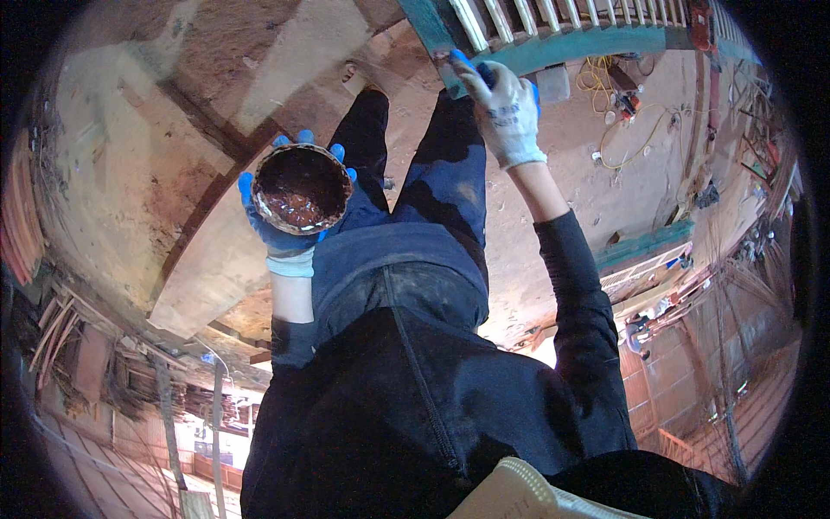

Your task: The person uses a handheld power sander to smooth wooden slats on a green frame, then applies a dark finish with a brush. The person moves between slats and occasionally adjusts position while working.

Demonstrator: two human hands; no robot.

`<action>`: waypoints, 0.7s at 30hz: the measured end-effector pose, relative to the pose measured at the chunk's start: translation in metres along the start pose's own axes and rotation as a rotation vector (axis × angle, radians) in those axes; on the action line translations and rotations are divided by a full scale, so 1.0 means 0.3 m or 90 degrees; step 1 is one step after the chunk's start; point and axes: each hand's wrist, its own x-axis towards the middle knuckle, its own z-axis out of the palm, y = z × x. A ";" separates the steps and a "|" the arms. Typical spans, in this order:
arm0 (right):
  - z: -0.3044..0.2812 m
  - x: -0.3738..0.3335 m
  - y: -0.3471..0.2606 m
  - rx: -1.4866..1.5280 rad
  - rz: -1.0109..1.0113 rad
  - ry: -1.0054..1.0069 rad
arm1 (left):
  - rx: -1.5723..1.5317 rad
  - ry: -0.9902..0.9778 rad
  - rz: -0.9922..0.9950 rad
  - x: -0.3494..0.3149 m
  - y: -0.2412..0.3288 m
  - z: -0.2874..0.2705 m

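Observation:
My left hand [275, 235], in a white glove with a blue coating, is closed around a round bowl [303, 195]. Its inside is coated with a dark reddish-brown substance, and whitish flecks show near the rim. At the upper middle, my right hand [507, 117], gloved the same way, reaches to the corner of a teal wooden frame [575, 52] with white slats [523, 19]. Its fingers are bent together against the frame's end, next to a brownish patch. Whatever those fingers may hold is too small or hidden to make out.
Beyond the frame, a yellow cord [596, 82] lies loosely on the floor near an orange-red tool [628, 105]. A second teal frame [644, 245] rests further right. A pale curved board [212, 268] lies at my left. Timber pieces [60, 333] are piled at the left edge.

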 end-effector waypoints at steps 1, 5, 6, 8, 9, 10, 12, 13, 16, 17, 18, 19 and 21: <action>0.029 0.002 -0.007 -0.004 -0.003 -0.002 | 0.013 -0.022 -0.007 0.007 0.003 0.001; 0.009 -0.043 -0.001 -0.022 -0.036 -0.018 | 0.026 -0.054 -0.015 0.009 -0.001 0.001; -0.004 -0.045 0.001 -0.019 -0.030 -0.024 | 0.030 -0.023 -0.009 0.007 0.003 -0.001; -0.023 -0.034 0.001 -0.017 -0.033 -0.004 | 0.036 0.038 -0.004 0.002 0.010 -0.007; -0.025 -0.017 -0.005 -0.011 -0.024 0.007 | 0.032 0.011 -0.009 0.002 0.012 -0.009; -0.028 -0.004 -0.011 -0.006 -0.014 0.017 | 0.027 -0.016 -0.015 0.005 0.009 -0.010; -0.012 -0.001 -0.017 -0.023 -0.005 -0.013 | 0.029 -0.040 -0.019 0.006 0.007 -0.010; 0.015 -0.025 -0.012 -0.025 -0.015 -0.001 | 0.035 -0.036 -0.018 0.005 0.010 -0.012; 0.055 -0.074 0.017 0.002 0.018 -0.007 | 0.033 -0.051 -0.024 0.020 0.014 0.001; 0.024 -0.075 0.010 -0.003 -0.003 0.002 | 0.027 -0.056 -0.026 0.016 0.016 0.003; -0.001 -0.068 0.003 -0.009 -0.023 0.010 | 0.031 -0.046 -0.021 0.009 0.021 0.000; -0.020 -0.055 0.001 0.018 -0.007 0.008 | 0.033 -0.040 -0.022 0.009 0.025 -0.002; -0.019 -0.010 -0.010 -0.010 -0.003 0.031 | 0.027 -0.031 -0.023 0.011 0.031 -0.005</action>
